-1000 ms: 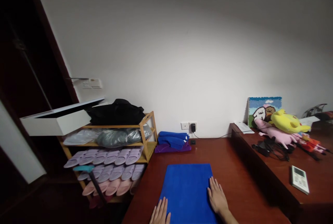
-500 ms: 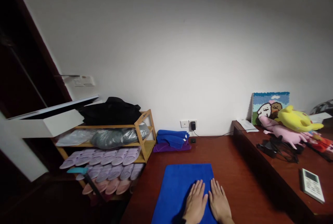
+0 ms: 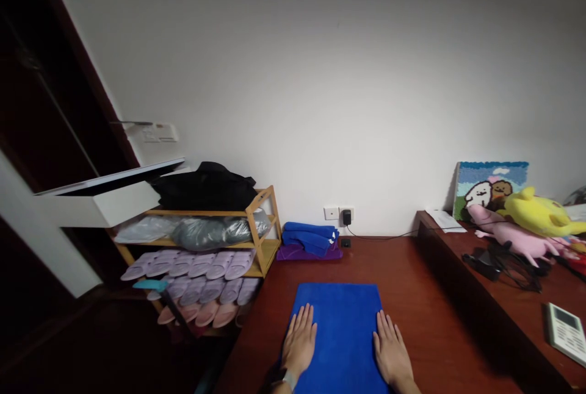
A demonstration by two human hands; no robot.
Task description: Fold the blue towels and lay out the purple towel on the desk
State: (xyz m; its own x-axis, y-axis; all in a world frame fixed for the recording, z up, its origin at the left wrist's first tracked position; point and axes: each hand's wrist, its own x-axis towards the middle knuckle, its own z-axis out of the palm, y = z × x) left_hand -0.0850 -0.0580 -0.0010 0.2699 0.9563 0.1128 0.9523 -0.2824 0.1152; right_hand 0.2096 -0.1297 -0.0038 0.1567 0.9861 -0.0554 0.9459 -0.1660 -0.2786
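Observation:
A blue cloth (image 3: pixel 341 327), like a towel, lies flat and smooth on the reddish-brown wooden table (image 3: pixel 434 333). My left hand (image 3: pixel 300 339) rests palm down on the cloth's left side, its fingers stretched forward. At the opposite edge, my right hand (image 3: pixel 391 345) lies flat, with its fingertips by the cloth's right border. Both hands are open and hold nothing. The cloth's near end runs out of the bottom of the view.
Behind the cloth, folded blue cloths (image 3: pixel 309 238) lie on a purple one (image 3: pixel 293 252) by the wall. A rack (image 3: pixel 270 247) with slippers stands left. On the raised right-hand surface are plush toys (image 3: pixel 513 235), cables (image 3: pixel 508 269) and a white calculator-like device (image 3: pixel 566 333).
My hands have moved apart: the left slid across to the cloth's left side, while the right stays at the right edge. The view has shifted slightly.

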